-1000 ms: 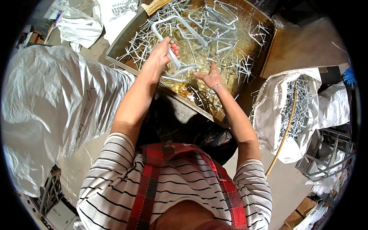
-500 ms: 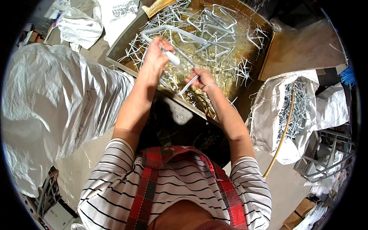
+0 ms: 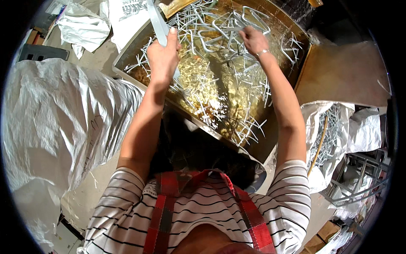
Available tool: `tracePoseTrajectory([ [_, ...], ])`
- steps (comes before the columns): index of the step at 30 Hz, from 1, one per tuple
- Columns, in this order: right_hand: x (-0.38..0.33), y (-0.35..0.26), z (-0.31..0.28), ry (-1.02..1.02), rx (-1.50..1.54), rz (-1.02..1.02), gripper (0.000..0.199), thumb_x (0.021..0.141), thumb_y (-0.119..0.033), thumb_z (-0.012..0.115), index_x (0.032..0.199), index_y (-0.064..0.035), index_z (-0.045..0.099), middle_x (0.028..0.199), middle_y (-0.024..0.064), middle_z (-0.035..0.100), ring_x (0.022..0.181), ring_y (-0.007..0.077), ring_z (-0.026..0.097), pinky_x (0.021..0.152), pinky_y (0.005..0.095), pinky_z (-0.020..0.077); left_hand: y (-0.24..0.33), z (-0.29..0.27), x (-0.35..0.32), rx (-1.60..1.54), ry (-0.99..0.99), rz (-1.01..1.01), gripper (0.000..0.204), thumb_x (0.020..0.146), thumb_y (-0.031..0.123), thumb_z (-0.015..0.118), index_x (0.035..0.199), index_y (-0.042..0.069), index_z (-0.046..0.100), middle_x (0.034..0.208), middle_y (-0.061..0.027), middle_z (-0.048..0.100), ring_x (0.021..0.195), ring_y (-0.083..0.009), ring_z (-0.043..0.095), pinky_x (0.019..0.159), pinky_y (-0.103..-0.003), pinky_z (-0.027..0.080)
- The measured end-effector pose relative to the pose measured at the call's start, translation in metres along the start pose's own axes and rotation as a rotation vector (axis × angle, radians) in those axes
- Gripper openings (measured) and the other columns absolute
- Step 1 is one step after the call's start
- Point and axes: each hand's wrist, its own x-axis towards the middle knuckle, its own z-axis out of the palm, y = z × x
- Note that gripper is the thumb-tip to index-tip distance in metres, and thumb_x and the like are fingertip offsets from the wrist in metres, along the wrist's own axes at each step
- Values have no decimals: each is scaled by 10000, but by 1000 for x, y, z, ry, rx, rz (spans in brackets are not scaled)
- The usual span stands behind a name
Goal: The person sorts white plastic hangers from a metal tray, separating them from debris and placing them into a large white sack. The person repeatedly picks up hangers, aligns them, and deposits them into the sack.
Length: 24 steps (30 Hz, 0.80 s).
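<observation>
Left hand (image 3: pixel 163 61) is clasping grey metal bar (image 3: pixel 156 21); right hand (image 3: pixel 256 40) is curling at bent metal rods (image 3: pixel 230 29), grip unclear; many rods are remaining in tub (image 3: pixel 198 122).

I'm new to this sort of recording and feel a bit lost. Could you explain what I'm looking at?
There is no machine here: a person works with two bare hands. The view looks down from a wide camera on the person's head, so straight edges bend near the rim. Below the hands is a metal tub with what looks like shallow, yellowish liquid, in which thin wire pieces and bent metal frames lie. The left hand holds a flat grey bar. The right hand is at the bent frames; blur hides whether it grips one. A big white sack stands to the left.
</observation>
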Motion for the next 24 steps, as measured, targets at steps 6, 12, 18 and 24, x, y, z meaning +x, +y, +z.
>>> tracePoseTrajectory([
  [6, 58, 11, 129, -274, -30, 163, 319, 817, -358, 532, 944, -77, 612, 944, 194, 621, 916, 375, 574, 774, 435, 461, 16, -6, -4, -18, -65, 46, 357, 897, 303, 542, 715, -4, 527, 602, -34, 491, 452, -67, 398, 399, -218, 329],
  [12, 18, 48, 212, -350, 1, 48, 383, 814, -361, 541, 857, 13, 613, 902, 240, 608, 873, 379, 584, 781, 411, 466, 28, -14, -9, 83, -134, 114, 359, 904, 284, 527, 674, 8, 518, 600, -18, 473, 453, -59, 376, 424, -203, 319],
  [18, -47, 83, 201, -691, -157, -220, 355, 845, -349, 510, 799, -24, 644, 865, 239, 605, 801, 364, 597, 713, 429, 470, 28, -25, -7, -11, -150, -32, 343, 898, 279, 538, 687, 9, 517, 604, -26, 480, 446, -56, 373, 403, -208, 309],
  [24, -69, -2, 25, -552, -52, 4, 278, 805, -233, 555, 920, 16, 603, 875, 231, 623, 846, 355, 604, 779, 390, 470, 21, -38, -7, -75, -85, -124, 328, 890, 265, 555, 691, 9, 504, 592, -38, 479, 435, -57, 361, 373, -218, 296],
])
